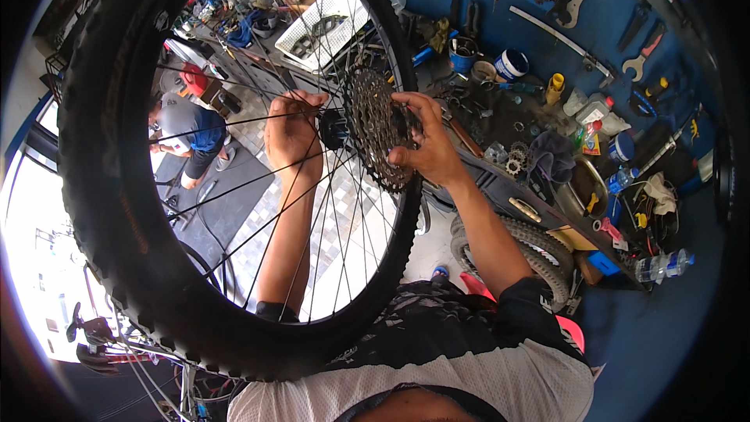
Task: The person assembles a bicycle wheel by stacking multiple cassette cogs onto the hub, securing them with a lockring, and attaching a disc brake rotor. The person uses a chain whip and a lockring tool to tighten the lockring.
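A bicycle wheel with a fat knobby black tyre (109, 180) is held up close in front of me, tilted, its thin black spokes crossing the view. On its right side sits a cassette of stacked sprockets (371, 129), dark and dirty. My right hand (431, 141) grips the cassette's outer side, thumb low and fingers at the top; the axle end there is hidden. Seen between the spokes, my left hand (293, 137) is closed with curled fingers at the opposite end of the black hub (332, 129). What its fingertips press on is partly hidden.
A cluttered workbench (539, 121) runs along the right, with loose sprockets (517, 158), a grey rag (552, 155) and bottles. Tools hang on the blue wall (500, 23). A white basket (324, 31) stands behind the wheel. Tyres (516, 254) lean below the bench. Another person (191, 129) bends at left.
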### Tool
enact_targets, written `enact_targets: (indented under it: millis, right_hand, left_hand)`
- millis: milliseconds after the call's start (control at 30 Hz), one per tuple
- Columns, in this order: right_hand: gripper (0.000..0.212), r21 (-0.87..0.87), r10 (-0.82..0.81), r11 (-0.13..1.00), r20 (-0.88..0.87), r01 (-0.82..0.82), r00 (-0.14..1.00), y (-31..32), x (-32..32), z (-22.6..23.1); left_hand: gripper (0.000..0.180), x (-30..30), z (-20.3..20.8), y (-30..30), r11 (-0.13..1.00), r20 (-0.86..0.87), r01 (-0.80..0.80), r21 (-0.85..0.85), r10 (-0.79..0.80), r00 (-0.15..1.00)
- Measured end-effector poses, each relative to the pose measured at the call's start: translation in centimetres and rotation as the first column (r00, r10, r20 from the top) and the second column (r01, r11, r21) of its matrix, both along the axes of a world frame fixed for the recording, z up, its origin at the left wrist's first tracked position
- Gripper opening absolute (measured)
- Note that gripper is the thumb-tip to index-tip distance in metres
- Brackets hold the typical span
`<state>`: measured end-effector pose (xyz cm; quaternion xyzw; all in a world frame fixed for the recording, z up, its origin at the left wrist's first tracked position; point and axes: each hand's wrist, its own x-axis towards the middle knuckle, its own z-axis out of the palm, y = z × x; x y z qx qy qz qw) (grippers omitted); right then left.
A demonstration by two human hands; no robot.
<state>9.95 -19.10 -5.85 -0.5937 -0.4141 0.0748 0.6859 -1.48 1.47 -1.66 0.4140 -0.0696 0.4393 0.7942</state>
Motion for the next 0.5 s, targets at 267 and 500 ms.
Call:
enact_targets:
  millis: [267,500]
  right_hand:
    - [0.100,-0.094,0.157,0.982,-0.066,-0.163,0.985,0.5,1.7,-0.7]
    - [0.129,-0.025,0.118,0.991,-0.295,-0.131,0.948,3.4,-0.2,-2.4]
  left_hand:
    - [0.043,-3.2,-0.1,0.5,0.998,-0.205,-0.058,0.025,0.062,0.977]
    - [0.075,-7.8,0.9,-1.9,0.984,-0.451,0.043,-0.172,-0.118,0.885]
